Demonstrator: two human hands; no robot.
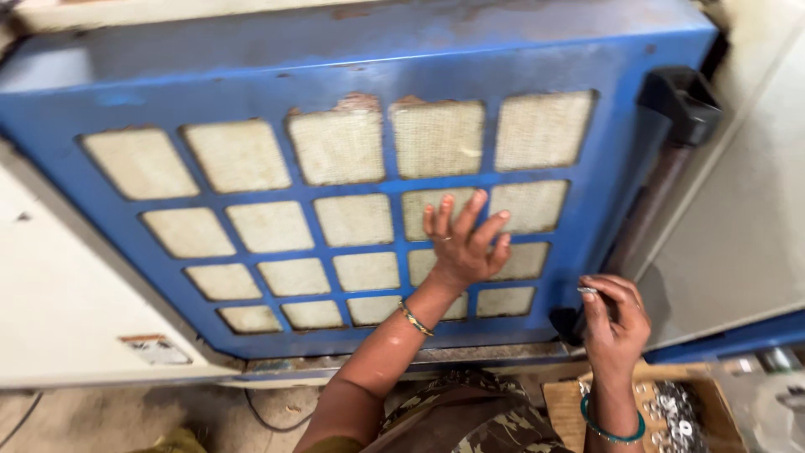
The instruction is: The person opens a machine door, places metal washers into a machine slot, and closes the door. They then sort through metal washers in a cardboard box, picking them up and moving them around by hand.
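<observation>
The blue grille panel (pixel 352 75), a worn metal door with rows of mesh-filled windows, fills the view ahead. The left hand (pixel 465 243) lies flat against its lower right windows, fingers spread wide, holding nothing. The right hand (pixel 615 319) is curled near the panel's lower right corner, pinching a small metal piece (pixel 587 290). Below it, a cardboard box (pixel 563 407) holds shiny metal parts (pixel 675 411); a black handle (pixel 683 101) stands beside the panel.

Upright blue grid panel (pixel 335 75), cream mesh
</observation>
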